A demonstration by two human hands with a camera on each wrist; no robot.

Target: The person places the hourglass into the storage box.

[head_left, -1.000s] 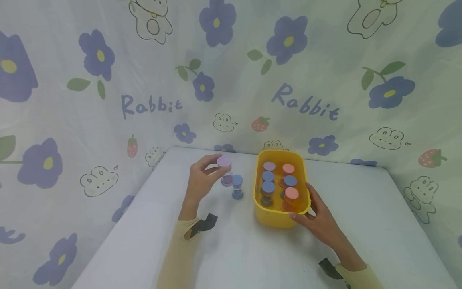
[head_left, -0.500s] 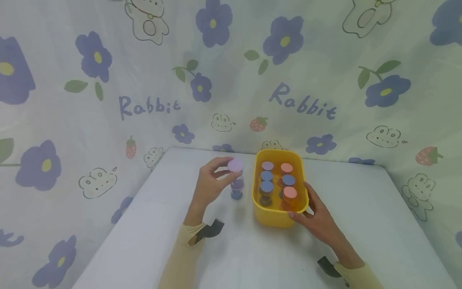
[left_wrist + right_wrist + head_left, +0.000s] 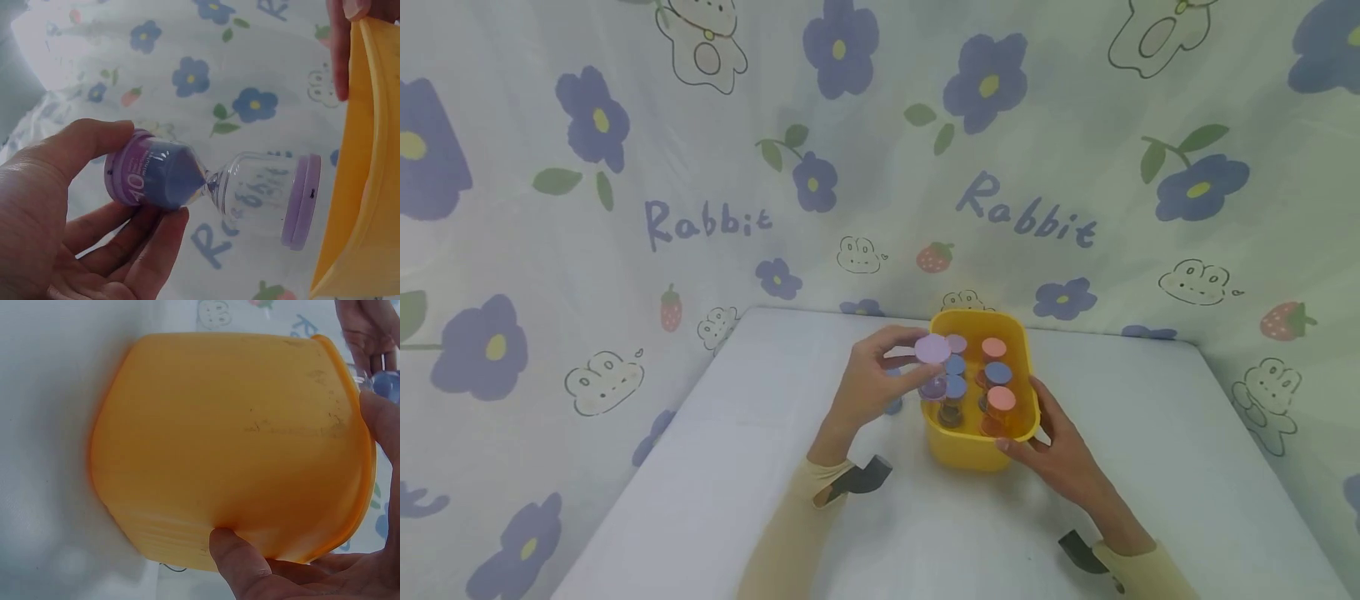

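Since a second ago the left hand (image 3: 868, 385) has carried the purple timer (image 3: 932, 367) from the open counter (image 3: 775, 467) across to the yellow bin (image 3: 973, 450); half a second ago the timer was just short of the bin's left wall, and now it sits over that wall's rim, at the near-left corner of the bin. The blue timer (image 3: 892, 406) that stood beside it on the counter is now mostly hidden behind the left hand, left of the bin.

The left hand's grip is clamped on the purple timer: in the left wrist view the thumb lies over one purple cap and the fingers (image 3: 150, 244) curl beneath the sand-filled bulb, while the free cap (image 3: 301, 201) points toward the bin wall (image 3: 362, 175), just beside it.

The right hand (image 3: 1060, 454) holds the bin at its near-right corner, as before, thumb (image 3: 240, 559) pressed to the outer wall and fingers wrapped over the rim. Inside the bin stand timers with blue (image 3: 997, 373) and pink (image 3: 1002, 399) caps, in two rows running away from the near wall.
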